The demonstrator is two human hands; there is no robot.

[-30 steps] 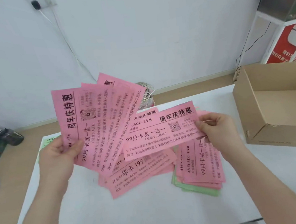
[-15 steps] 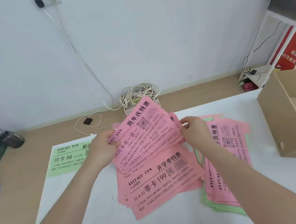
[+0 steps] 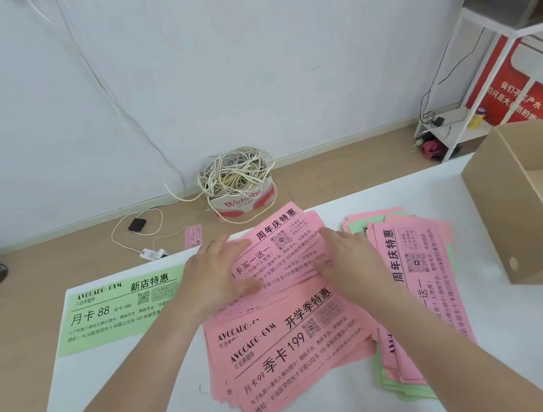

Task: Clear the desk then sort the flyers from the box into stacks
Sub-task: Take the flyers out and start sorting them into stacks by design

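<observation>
A bundle of pink flyers (image 3: 281, 239) lies on the white desk (image 3: 143, 395), at the far end of a loose pile of other pink flyers (image 3: 292, 351). My left hand (image 3: 217, 275) presses flat on the bundle's left part and my right hand (image 3: 346, 258) presses flat on its right part. A mixed pile of pink and green flyers (image 3: 415, 256) lies to the right, partly under my right forearm. One green flyer (image 3: 118, 309) lies alone at the desk's left side. The open cardboard box (image 3: 519, 207) stands at the right.
Beyond the desk's far edge, on the wooden floor, sit a tangle of cable (image 3: 234, 172) on a small box, a black adapter (image 3: 137, 224) and one fallen pink flyer (image 3: 193, 237). A white shelf frame (image 3: 468, 83) stands at the back right.
Both hands have lowered the fanned pink flyers from the air onto the pile on the desk and now lie flat on them.
</observation>
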